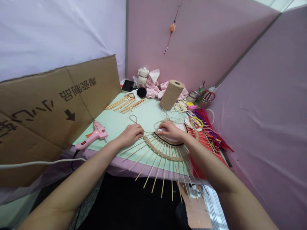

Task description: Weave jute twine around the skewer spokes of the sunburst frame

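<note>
A half-round frame of thin wooden sticks (pixel 156 172) fans out toward me over the table's front edge. Jute twine (pixel 165 155) is woven through the sticks in a curved band. At the band's left end, my left hand (pixel 133 134) has its fingers pinched on the twine, and a loose loop (pixel 133 118) rises behind it. My right hand (pixel 170 130) is closed on the pale, dark-edged centre piece (pixel 176 142), the thumb and fingertips near its left edge. The right hand and forearm hide part of the centre piece and sticks.
Behind the hands stands a twine cone (pixel 171 95). A pink glue gun (pixel 94 134) lies left, beside a cardboard panel (pixel 59 118). Loose sticks (pixel 127 103), a bottle (pixel 143 76), yellow-handled scissors (pixel 198 121), colourful pipe cleaners (pixel 213 131) and red sheet material (pixel 211 159) surround the work.
</note>
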A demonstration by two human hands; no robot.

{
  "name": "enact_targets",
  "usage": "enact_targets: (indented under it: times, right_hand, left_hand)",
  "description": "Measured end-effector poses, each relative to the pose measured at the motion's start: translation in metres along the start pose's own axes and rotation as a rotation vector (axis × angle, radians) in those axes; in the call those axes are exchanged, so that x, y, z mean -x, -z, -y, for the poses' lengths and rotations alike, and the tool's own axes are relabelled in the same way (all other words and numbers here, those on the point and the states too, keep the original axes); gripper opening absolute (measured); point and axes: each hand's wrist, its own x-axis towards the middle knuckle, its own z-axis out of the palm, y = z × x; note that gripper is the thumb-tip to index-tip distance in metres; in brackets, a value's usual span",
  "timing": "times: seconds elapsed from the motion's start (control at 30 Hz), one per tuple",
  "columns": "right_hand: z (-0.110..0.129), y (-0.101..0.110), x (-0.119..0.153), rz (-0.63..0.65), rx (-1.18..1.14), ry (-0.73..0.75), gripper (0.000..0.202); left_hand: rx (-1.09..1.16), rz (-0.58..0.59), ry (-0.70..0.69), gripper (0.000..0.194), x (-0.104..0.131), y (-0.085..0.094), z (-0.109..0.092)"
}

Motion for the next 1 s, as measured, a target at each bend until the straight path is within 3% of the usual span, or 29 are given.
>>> enact_targets:
  times: [0.2,0.4,0.63,0.77,0.9,1.0]
  right_hand:
    - [0.004,0.005,-0.001,0.003,-0.076,-0.016,0.022]
    - [0.008,0.012,0.004,-0.010,-0.132,-0.055,0.016]
    - [0.012,0.024,0.004,0.050,-0.173,-0.063,0.022]
    - [0.014,0.038,0.006,0.025,-0.225,-0.040,0.024]
    - [0.017,0.048,0.010,0.015,-0.279,-0.011,0.025]
    - [0.020,0.053,0.013,0.006,-0.287,-0.003,0.025]
  left_hand:
    - [0.062,-0.045,-0.020,0.017,0.001,0.001,-0.001]
    - [0.119,-0.031,-0.126,0.014,0.000,0.000,-0.005]
    - [-0.042,-0.311,-0.283,0.015,0.004,0.006,-0.011]
    - [-0.082,-0.408,-0.377,0.017,0.003,0.018,-0.018]
    - [0.151,-0.316,-0.423,0.020,0.000,0.024,-0.029]
    - [0.266,-0.222,-0.313,0.018,-0.001,0.021,-0.038]
